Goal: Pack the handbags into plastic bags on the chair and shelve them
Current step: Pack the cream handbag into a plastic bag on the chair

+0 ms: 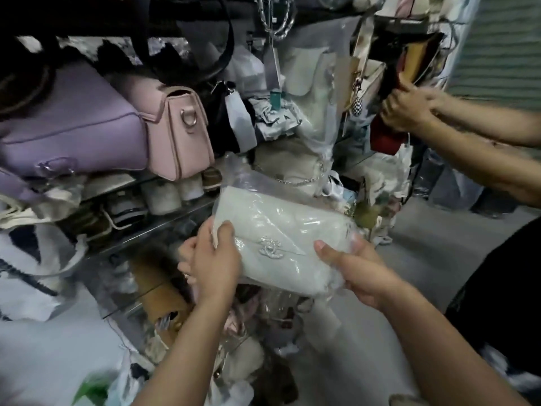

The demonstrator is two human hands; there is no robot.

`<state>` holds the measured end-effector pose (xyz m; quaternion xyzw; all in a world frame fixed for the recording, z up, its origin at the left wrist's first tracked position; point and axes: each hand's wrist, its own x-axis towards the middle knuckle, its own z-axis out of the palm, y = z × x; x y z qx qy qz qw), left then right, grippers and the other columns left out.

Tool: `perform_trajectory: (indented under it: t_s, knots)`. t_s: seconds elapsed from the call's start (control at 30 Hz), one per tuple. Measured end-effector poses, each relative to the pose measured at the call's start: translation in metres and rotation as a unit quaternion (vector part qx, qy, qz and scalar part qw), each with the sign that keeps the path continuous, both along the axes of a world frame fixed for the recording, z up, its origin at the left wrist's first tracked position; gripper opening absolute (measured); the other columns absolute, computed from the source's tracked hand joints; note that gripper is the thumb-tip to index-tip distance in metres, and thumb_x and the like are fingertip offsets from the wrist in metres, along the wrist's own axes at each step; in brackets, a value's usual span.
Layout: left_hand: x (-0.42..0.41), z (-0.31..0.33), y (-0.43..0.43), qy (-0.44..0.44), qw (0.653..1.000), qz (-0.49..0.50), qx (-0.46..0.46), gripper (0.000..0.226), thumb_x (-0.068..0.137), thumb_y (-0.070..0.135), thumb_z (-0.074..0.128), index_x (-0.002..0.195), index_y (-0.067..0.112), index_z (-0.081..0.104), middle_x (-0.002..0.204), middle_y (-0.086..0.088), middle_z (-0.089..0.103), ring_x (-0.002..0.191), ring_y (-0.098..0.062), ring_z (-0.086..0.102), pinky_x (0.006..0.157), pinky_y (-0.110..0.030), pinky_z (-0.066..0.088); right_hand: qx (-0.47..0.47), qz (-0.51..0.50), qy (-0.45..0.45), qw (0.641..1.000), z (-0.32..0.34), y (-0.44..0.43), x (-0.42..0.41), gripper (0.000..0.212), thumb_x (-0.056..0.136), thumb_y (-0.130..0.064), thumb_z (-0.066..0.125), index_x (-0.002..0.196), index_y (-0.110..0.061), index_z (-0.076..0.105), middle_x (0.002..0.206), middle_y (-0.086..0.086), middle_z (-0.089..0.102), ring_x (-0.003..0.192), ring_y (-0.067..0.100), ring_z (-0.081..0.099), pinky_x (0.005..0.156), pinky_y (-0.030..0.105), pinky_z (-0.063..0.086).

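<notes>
Left hand (216,259) and right hand (361,273) hold 1 white handbag (281,227)
It sits inside a clear plastic bag (237,177). Both hands curl their fingers round its 2 ends.

A crowded bag shop or stockroom: a glass shelf rack (175,213) crammed with stock, a lilac handbag (73,124) and pink handbag (181,133) bare, others in clear plastic, shoes (164,194) rowed below, a hanging tag (273,65), a roller shutter (503,48).
</notes>
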<state>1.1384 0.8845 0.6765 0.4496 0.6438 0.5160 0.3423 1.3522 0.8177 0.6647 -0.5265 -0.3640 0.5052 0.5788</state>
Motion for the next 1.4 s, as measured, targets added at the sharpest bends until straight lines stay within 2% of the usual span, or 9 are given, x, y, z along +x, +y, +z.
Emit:
perform_trajectory:
  t_s: [0.2,0.4,0.57,0.7,0.83,0.93,1.1,1.3,1.4]
  knots:
    - [0.033,-0.002,0.071,0.047,0.996,-0.07,-0.038,0.057,0.088,0.065,0.045,0.141,0.045,0.042,0.131,-0.005,0.037,0.131,-0.033,0.035,0.113,-0.041,0.026,0.022,-0.001,-0.012,1.0,-0.011,0.067,0.03,0.042,0.088,-0.02,0.076,0.126,-0.017,0.057,0.116,0.011,0.074,0.101,0.03,0.073,0.084,0.055,0.059]
    - [0.057,-0.012,0.155,0.014,0.996,-0.082,-0.02,0.072,0.083,0.06,0.051,0.148,0.029,0.041,0.146,-0.013,0.048,0.136,-0.033,0.041,0.116,-0.043,0.032,0.022,-0.02,-0.004,1.0,-0.024,0.148,0.053,0.08,0.075,-0.034,0.088,0.142,-0.021,0.046,0.13,0.009,0.067,0.113,0.03,0.069,0.093,0.059,0.055]
    - [0.075,-0.017,0.218,0.008,0.985,-0.169,-0.024,0.042,0.09,0.048,0.056,0.116,0.017,0.066,0.12,-0.012,0.068,0.116,-0.03,0.062,0.102,-0.039,0.047,0.003,-0.07,-0.013,0.997,-0.026,0.208,0.059,0.073,0.072,-0.036,0.087,0.134,-0.016,0.053,0.122,0.008,0.071,0.106,0.028,0.072,0.091,0.055,0.057]
    - [0.098,-0.018,0.25,0.071,0.976,-0.204,-0.03,0.039,0.099,0.038,0.047,0.117,0.01,0.066,0.126,-0.012,0.064,0.118,-0.029,0.058,0.099,-0.033,0.043,0.01,-0.103,-0.045,0.994,-0.026,0.239,0.062,0.05,0.086,-0.023,0.078,0.13,-0.012,0.056,0.114,0.007,0.074,0.1,0.024,0.074,0.083,0.041,0.062]
    - [0.119,-0.042,0.286,-0.037,0.971,-0.232,-0.032,0.066,0.071,0.066,0.062,0.117,0.019,0.065,0.117,-0.009,0.07,0.113,-0.032,0.064,0.1,-0.05,0.05,-0.006,-0.114,-0.077,0.99,-0.027,0.256,0.061,0.072,0.077,-0.045,0.081,0.138,-0.031,0.046,0.131,-0.003,0.063,0.114,0.022,0.066,0.094,0.044,0.058]
    - [0.127,-0.06,0.31,-0.075,0.965,-0.238,-0.077,0.084,0.051,0.086,0.072,0.12,0.04,0.06,0.111,0.007,0.073,0.103,-0.021,0.07,0.094,-0.049,0.056,0.006,-0.114,-0.081,0.99,-0.029,0.267,0.06,0.061,0.086,-0.036,0.077,0.137,-0.032,0.043,0.131,-0.007,0.054,0.117,0.019,0.06,0.102,0.043,0.052]
    - [0.126,-0.062,0.311,-0.08,0.959,-0.264,-0.07,0.103,0.05,0.081,0.08,0.138,0.043,0.043,0.118,0.018,0.07,0.109,-0.01,0.068,0.098,-0.044,0.053,0.021,-0.117,-0.101,0.988,-0.031,0.278,0.063,0.045,0.091,-0.018,0.074,0.123,-0.032,0.044,0.097,-0.018,0.052,0.084,0.0,0.057,0.078,0.02,0.053]
    - [0.134,-0.064,0.32,-0.058,0.964,-0.248,-0.078,0.134,0.035,0.09,0.075,0.151,0.045,0.025,0.127,0.015,0.066,0.113,-0.013,0.065,0.098,-0.045,0.053,0.023,-0.106,-0.103,0.989,-0.032,0.278,0.064,0.05,0.085,-0.018,0.08,0.126,-0.023,0.051,0.106,-0.001,0.071,0.098,0.019,0.072,0.085,0.038,0.061]
    - [0.132,-0.063,0.315,-0.035,0.969,-0.236,-0.068,0.132,0.04,0.088,0.074,0.152,0.036,0.028,0.127,0.012,0.067,0.114,-0.013,0.064,0.102,-0.042,0.052,0.029,-0.099,-0.122,0.987,-0.031,0.271,0.064,0.067,0.081,-0.022,0.084,0.134,-0.028,0.043,0.114,-0.021,0.058,0.107,0.012,0.066,0.092,0.037,0.059]
